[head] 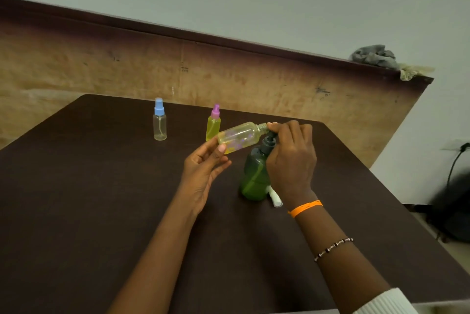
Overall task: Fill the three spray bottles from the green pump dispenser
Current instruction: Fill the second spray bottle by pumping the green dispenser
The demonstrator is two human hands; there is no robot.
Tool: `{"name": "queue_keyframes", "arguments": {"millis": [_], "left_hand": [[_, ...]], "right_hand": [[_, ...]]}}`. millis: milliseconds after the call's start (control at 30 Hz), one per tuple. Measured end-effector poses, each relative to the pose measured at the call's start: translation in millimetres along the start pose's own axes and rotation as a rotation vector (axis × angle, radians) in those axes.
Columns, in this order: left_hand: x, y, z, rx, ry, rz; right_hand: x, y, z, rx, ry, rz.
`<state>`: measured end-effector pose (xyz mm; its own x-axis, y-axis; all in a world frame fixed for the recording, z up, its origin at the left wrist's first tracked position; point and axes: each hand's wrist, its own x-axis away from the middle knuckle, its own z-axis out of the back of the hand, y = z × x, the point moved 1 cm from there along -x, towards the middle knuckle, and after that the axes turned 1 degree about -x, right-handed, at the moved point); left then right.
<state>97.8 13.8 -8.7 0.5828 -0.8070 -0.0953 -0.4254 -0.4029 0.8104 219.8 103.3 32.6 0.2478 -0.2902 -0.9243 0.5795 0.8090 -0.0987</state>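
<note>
Head view, looking down on a dark brown table point(101, 212) set against a worn tan backboard with a dark top edge point(229, 72). Left hand point(203, 173) raised above the table, thumb and fingertips pinching the base of an uncapped spray bottle point(239, 137), clear with purple dots and a pale yellow tint, held tilted nearly on its side with the threaded neck pointing right. Right hand point(290, 158) curled over the dark pump head point(269, 140) of the green pump dispenser point(254, 176), fingertips up at the neck of the tilted bottle; neck and pump spout close together, exact contact hidden by the fingers. Dispenser upright on the table just below the held bottle. Small white piece point(276, 199), probably the removed spray cap, lying on the table beside the dispenser base, partly hidden behind the right wrist. Further back, standing upright on the table: blue-capped spray bottle point(160, 120), clear and looking empty, well to the left; pink-capped spray bottle point(213, 124), holding yellow liquid, just behind the held bottle. Orange band point(305, 208) on the right wrist, beaded bracelet point(333, 249) further up the forearm, white ribbed sleeve point(386, 302) at the lower edge. Crumpled grey cloth point(376, 56) on the top edge of the backboard at the far right. Black cable and wall socket point(457, 156) at the right margin.
</note>
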Motion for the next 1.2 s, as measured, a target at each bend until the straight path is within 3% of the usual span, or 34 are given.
{"name": "queue_keyframes", "arguments": {"millis": [133,367,633,833,1033,1200], "left_hand": [[1,1,-1,-0.013,-0.012,-0.01],[-4,1,0,0.014,-0.004,-0.012],[-4,0,-1,-0.029,0.007,-0.007],[-8,-1,0,0.004,0.001,-0.016],[-5,0,0,0.009,0.004,0.002],[-6,1,-1,0.022,-0.005,-0.005]], "right_hand": [[-14,1,7,-0.022,-0.041,0.049],[11,-4,-10,-0.073,0.018,-0.08],[-16,-4,7,-0.055,-0.049,-0.021],[6,-3,-11,-0.043,0.074,-0.084],[-16,0,-1,-0.026,0.032,0.01],[-12,-4,-4,-0.075,0.064,-0.038]]}}
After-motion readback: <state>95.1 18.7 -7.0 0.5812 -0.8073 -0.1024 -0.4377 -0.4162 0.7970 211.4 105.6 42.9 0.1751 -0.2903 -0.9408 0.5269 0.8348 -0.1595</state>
